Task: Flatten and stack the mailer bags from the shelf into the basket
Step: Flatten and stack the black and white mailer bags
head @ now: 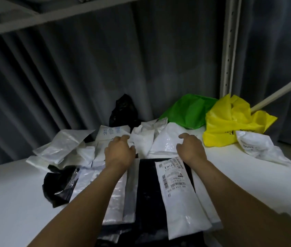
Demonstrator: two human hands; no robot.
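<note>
As both hands [120, 152] [191, 148] curl, mailer bags [166, 141] lie beneath.

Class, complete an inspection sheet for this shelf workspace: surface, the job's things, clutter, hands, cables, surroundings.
Surface: white shelf board, middle and back covered with bags.
Job's things: flat labelled white mailer lying on a flat black mailer in front; crumpled white mailers behind; no basket identifiable.
Clutter: green bag and yellow bag at back right; crumpled black bag at left.
Hands: left hand and right hand curled over the crumpled white mailers; grip unclear.
Cables: nothing seen.
Surroundings: grey curtain behind; perforated shelf upright at right.
</note>
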